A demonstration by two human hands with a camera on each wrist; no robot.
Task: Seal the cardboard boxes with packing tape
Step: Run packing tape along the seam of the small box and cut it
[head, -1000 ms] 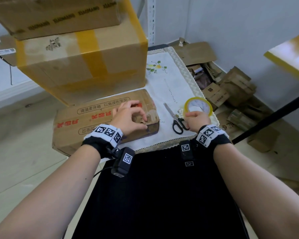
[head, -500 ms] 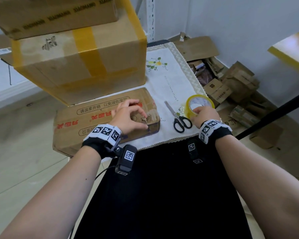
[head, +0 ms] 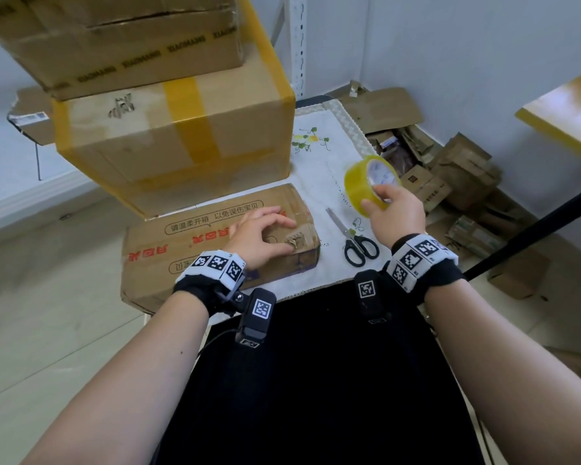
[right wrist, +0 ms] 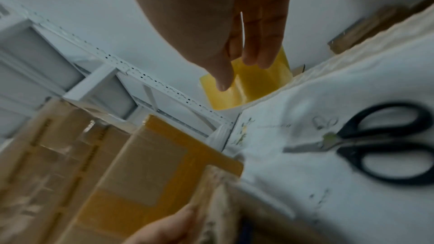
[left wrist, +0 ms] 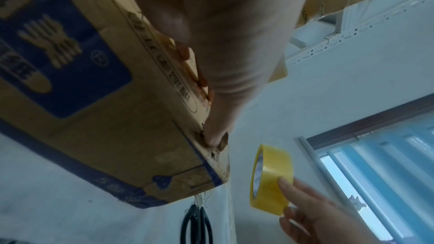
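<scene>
White-clothed tabletop (head: 319,156) at frame centre, flat box (head: 195,236) pressed by left hand (head: 259,234) with fingers relaxed, tape (head: 366,182) pinched by right hand (head: 396,213), scissors (head: 356,243) lying between.

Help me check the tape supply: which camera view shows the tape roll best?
The head view: the tape roll shows whole, ring and white core, lifted off the table in the right hand. The left wrist view shows it nearly edge-on. The right wrist view shows only a yellow patch behind the fingers.
</scene>
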